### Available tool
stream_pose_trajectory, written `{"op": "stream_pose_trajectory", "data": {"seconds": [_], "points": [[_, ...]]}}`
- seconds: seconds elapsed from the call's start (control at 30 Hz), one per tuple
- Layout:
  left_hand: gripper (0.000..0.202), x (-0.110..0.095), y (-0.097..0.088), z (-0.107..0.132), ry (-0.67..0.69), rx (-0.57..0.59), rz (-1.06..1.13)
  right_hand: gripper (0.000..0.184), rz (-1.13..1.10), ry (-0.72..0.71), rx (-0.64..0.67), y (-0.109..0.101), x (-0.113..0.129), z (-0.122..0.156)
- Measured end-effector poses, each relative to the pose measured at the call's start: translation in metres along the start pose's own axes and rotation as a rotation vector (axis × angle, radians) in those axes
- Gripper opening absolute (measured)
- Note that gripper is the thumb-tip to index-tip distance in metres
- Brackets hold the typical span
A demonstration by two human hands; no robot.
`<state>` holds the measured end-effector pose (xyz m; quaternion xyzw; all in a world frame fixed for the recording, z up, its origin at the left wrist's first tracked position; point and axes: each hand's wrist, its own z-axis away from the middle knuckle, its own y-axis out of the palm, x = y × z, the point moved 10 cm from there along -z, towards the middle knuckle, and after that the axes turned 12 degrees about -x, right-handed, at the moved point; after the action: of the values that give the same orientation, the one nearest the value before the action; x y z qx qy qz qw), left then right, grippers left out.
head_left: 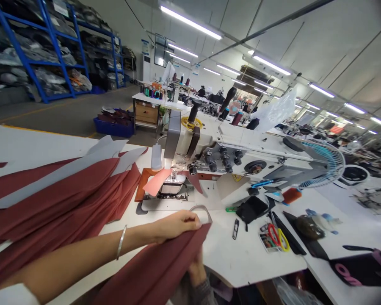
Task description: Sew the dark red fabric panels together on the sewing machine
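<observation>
My left hand (180, 223), with a bangle on its wrist, pinches the upper edge of a long maroon fabric panel (158, 267) in front of the sewing machine (206, 148). A curled strip with a pale grey underside (205, 210) stands up by the fingertips. Beneath the panel's right side, my right hand (196, 264) shows only in part and is blurred, its fingers hidden by the cloth. A pinkish piece (158, 182) and a darker maroon piece (195, 182) lie either side of the needle area, apart from my hands.
Maroon panels with grey backing (66, 190) are heaped on the table at left. Right of the machine bed lie a small thread snipper (235, 229), a black pouch (252, 209) and scissors with red and yellow handles (278, 237). A blue bin (114, 125) stands on the floor behind.
</observation>
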<state>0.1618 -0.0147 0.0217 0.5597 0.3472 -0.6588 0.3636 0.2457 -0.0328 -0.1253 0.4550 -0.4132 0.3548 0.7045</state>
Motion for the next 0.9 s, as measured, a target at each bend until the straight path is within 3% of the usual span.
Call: {"op": "stream_pose_trajectory", "data": {"seconds": [0.1, 0.17, 0.27, 0.4, 0.5, 0.67, 0.9], "points": [[0.036, -0.007, -0.035, -0.025, 0.095, -0.195, -0.061, 0.057, -0.125, 0.091, -0.086, -0.038, 0.048, -0.023], [0.034, -0.009, -0.067, -0.035, 0.169, -0.360, -0.166, 0.053, -0.112, 0.036, -0.167, -0.047, 0.091, -0.046], [0.031, -0.011, -0.111, -0.034, 0.311, -0.639, -0.295, 0.050, -0.031, -0.072, -0.174, -0.026, 0.134, -0.087], [0.031, -0.011, -0.149, -0.015, 0.457, -1.002, -0.505, 0.044, 0.109, -0.103, -0.128, 0.015, 0.136, -0.136], [0.033, -0.004, -0.163, -0.011, 0.433, -1.126, -0.565, 0.042, 0.144, -0.124, -0.102, 0.028, 0.129, -0.162], [0.035, 0.000, -0.173, -0.010, 0.368, -1.212, -0.551, 0.041, 0.132, -0.083, 0.014, 0.040, 0.123, -0.178], [0.035, 0.001, -0.178, -0.009, 0.329, -1.232, -0.508, 0.047, 0.139, -0.031, 0.036, 0.048, 0.120, -0.182]]}}
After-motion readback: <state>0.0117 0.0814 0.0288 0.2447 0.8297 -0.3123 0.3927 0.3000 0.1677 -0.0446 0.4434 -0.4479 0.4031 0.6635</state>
